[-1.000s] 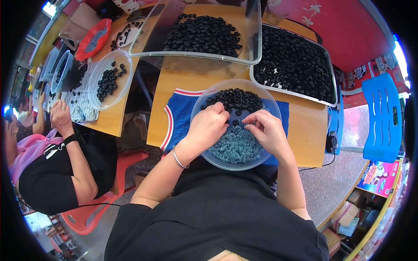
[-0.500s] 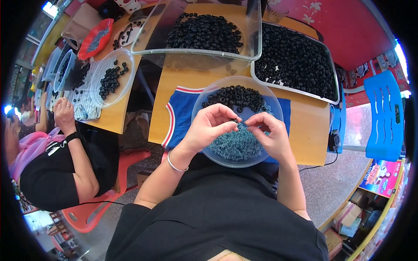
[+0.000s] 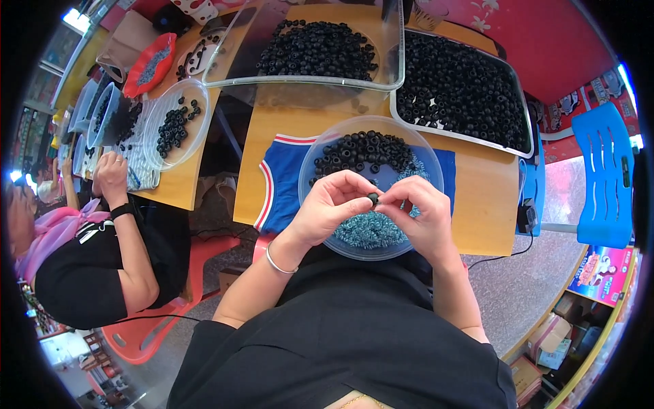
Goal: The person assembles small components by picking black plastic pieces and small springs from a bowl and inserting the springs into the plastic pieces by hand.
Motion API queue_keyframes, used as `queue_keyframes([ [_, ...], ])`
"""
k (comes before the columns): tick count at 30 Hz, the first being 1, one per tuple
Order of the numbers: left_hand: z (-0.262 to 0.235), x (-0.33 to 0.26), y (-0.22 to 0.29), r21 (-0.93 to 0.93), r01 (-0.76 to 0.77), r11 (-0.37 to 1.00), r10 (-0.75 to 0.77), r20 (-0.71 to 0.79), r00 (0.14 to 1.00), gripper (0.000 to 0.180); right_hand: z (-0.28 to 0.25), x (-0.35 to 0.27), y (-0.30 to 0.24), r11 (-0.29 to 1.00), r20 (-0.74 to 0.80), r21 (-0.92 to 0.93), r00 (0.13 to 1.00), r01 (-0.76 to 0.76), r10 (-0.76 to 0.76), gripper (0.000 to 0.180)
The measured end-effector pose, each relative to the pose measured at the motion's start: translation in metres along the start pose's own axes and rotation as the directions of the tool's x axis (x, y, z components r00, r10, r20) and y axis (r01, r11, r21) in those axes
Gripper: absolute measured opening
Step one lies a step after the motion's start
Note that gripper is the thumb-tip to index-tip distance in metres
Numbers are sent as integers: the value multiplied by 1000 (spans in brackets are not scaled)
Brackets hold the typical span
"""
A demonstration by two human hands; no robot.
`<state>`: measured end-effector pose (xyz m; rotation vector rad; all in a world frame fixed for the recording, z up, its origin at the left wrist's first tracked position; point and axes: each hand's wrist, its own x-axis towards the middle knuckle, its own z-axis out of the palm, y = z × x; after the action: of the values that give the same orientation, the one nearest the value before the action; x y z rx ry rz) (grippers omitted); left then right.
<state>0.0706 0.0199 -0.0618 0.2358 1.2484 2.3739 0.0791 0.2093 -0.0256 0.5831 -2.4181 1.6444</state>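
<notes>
Over a clear round plastic bowl (image 3: 387, 178), my left hand (image 3: 328, 208) pinches a small black round piece with a hole (image 3: 372, 198) between thumb and fingertips. My right hand (image 3: 424, 217) meets it from the other side, thumb and fingers pressed together against the piece. Anything else in the right fingertips is hidden or too small to make out. Many similar black pieces (image 3: 368, 151) lie in the far part of the bowl. A heap of tiny bluish pieces (image 3: 371, 232) fills its near and right part. Beneath the bowl is a blue cloth (image 3: 280, 176) with red and white trim.
A large clear bin (image 3: 306, 83) of black pieces stands behind the bowl, beside a white-rimmed tray (image 3: 470, 138) heaped with more. At left a co-worker (image 3: 129, 252) sits by another table with a clear lid-like dish (image 3: 194, 140). A blue chair (image 3: 603, 177) stands right.
My two hands have come together; the right fingertips, apart from the left before, now touch the black piece. The co-worker's hand has shifted slightly.
</notes>
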Motion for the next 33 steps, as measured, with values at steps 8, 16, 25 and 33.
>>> queue_keyframes([
  [8, -3, -3, -6, -165, 97, 982, -88, 63, 994, 18, -7, 1, 2, 998, 61, -33, 997, -45, 47, 17],
  [16, -12, 0, -3, -301, 79, 950, -94, -35, 995, 18, -14, 20, 33, 937, -18, -343, 998, -65, 63, 10],
  [25, -20, -3, 0, -292, 59, 955, -93, -104, 990, 17, -2, 38, 45, 850, 23, -526, 999, -18, 35, 7],
  [33, -17, -3, 2, -257, 65, 964, -106, -149, 983, 19, 15, 43, 52, 765, 226, -638, 972, 92, 71, 13],
])
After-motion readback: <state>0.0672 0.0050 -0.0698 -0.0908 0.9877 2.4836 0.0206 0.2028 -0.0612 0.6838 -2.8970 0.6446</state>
